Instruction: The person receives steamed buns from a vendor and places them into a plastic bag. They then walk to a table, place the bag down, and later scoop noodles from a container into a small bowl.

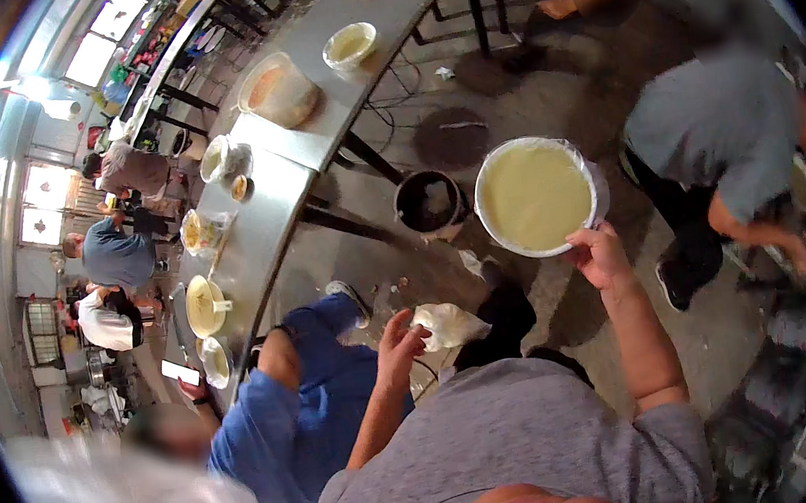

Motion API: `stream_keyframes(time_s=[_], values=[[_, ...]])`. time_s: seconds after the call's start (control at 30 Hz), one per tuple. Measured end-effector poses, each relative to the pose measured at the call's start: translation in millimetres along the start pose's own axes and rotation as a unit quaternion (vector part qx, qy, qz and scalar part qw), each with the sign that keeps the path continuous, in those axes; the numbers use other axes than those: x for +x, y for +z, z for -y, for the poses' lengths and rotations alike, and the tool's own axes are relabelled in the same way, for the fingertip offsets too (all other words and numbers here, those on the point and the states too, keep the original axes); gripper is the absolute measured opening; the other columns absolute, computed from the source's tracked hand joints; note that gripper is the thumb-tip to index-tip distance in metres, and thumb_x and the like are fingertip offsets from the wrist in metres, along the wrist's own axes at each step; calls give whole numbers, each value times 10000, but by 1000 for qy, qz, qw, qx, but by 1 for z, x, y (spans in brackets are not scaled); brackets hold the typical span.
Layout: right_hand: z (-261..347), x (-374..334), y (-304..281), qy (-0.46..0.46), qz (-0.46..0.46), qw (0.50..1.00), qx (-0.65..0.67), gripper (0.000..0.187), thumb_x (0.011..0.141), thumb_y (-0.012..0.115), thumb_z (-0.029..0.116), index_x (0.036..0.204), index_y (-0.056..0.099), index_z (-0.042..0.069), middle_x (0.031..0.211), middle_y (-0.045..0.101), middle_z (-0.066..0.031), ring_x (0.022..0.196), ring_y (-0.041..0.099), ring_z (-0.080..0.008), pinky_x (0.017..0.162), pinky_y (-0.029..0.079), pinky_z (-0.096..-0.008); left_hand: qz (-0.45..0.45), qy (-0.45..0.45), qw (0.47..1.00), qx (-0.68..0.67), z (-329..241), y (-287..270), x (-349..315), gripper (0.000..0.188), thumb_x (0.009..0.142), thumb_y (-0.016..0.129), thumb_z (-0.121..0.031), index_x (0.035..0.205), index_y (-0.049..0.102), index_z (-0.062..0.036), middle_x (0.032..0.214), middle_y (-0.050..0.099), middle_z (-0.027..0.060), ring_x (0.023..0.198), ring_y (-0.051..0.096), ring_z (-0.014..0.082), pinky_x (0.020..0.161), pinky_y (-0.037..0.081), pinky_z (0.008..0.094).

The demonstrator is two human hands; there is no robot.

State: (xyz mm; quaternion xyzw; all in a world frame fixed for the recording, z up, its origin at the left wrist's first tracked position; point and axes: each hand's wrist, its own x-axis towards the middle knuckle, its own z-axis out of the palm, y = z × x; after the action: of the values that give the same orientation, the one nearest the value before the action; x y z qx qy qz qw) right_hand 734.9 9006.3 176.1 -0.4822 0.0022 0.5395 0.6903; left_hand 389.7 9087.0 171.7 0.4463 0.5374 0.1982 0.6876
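Observation:
My right hand (601, 257) grips the near rim of a round white bowl (596, 184), held out in front of me above the floor. A thin clear plastic liner hangs over its edge. Pale yellow, smooth-looking contents (535, 200) fill it, seemingly liquid or batter. Lower and to the left, my left hand (397, 348) has its fingers curled at the edge of a pale, crumpled piece (452, 326), which looks like thin plastic or cloth. Its exact kind is unclear.
A long metal table (270, 202) at left carries several bowls and a large tub (278, 90). Below it stands a dark bucket (430, 204). A person in blue (311, 408) sits close on my left; another in grey (719, 125) bends at right. More people work farther back.

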Motion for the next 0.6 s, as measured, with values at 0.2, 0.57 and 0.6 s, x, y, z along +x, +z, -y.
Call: stream_keyframes(time_s=[0.2,0.57,0.6], values=[[49,131,64,17,33,999,-15,462,681,517,-30,1127,432,55,987,550,-92,833,595,-228,619,553,-358,-31,-36,999,-5,-63,15,79,426,849,524,-159,1235,384,-43,858,594,70,719,535,107,615,420,233],[132,377,209,80,146,983,-76,429,715,485,-39,1134,433,37,1018,558,-112,829,600,-233,691,545,-392,-134,-7,987,-93,-202,27,198,402,854,497,-112,1236,392,-49,826,596,64,689,489,80,588,388,207],[140,399,227,84,156,981,-75,426,716,481,-41,1133,436,35,1020,557,-111,829,599,-232,699,543,-393,-149,-5,985,-91,-216,29,209,401,854,490,-102,1238,390,-48,825,597,65,689,491,79,586,389,204]])
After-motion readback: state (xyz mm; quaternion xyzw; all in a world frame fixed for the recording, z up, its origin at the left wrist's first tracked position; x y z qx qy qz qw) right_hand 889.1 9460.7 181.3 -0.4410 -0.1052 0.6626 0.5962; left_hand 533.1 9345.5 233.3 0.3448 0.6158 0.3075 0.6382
